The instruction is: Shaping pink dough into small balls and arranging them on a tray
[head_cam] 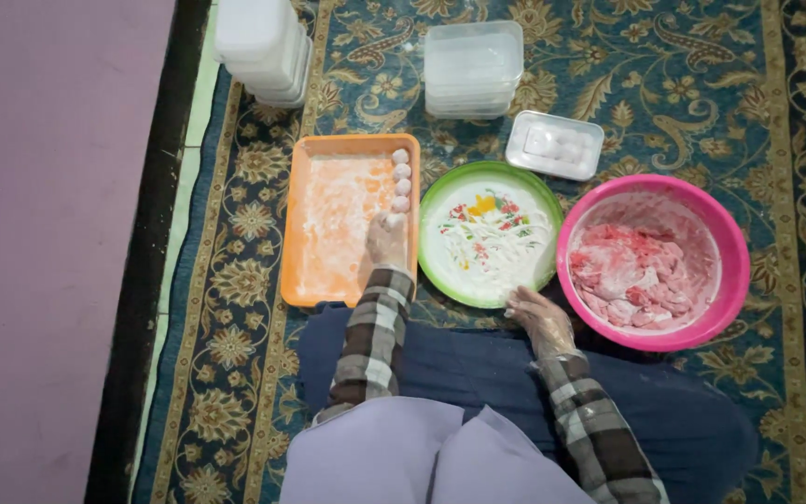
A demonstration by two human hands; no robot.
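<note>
The left hand (pixel 387 240) reaches into the floury orange tray (pixel 328 280), fingertips at the end of a row of small dough balls (pixel 401 179) along its right edge. The right hand (pixel 541 319), in a clear glove, rests beside the green plate (pixel 490 233), near the pink bowl (pixel 729 271) of pink dough (pixel 632 275).

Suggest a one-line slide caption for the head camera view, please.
Left hand places a floured ball in the orange tray; right hand rests by the green plate and pink bowl.
</note>
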